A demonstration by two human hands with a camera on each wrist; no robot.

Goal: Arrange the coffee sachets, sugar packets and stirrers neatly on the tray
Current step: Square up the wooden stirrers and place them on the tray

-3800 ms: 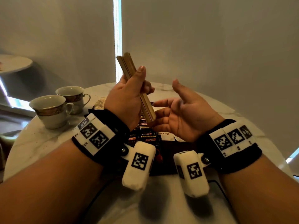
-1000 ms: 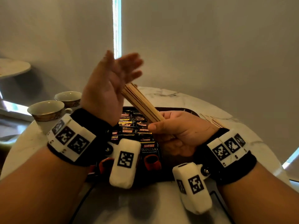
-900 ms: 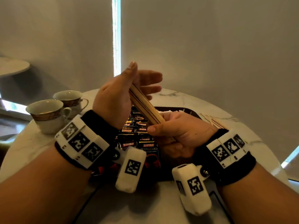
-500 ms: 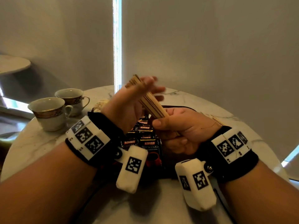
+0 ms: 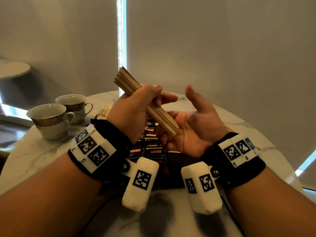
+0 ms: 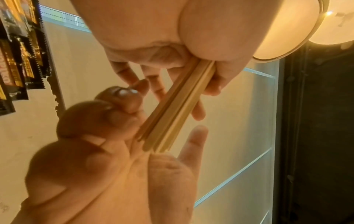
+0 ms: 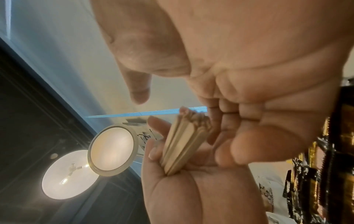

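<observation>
The left hand grips the bundle of stirrers above the tray, its lower end against the open right hand. A loose squeeze could fan the sticks out — onto the coffee sachets below. Two cups stand well left, clear of the work.

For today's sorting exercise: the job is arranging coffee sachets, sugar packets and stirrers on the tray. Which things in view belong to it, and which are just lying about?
Belong to the job:
wooden stirrers, gripped by the left hand
right hand, open at their lower end
Kopiko coffee sachets
dark tray

Just lying about:
two teacups
</observation>
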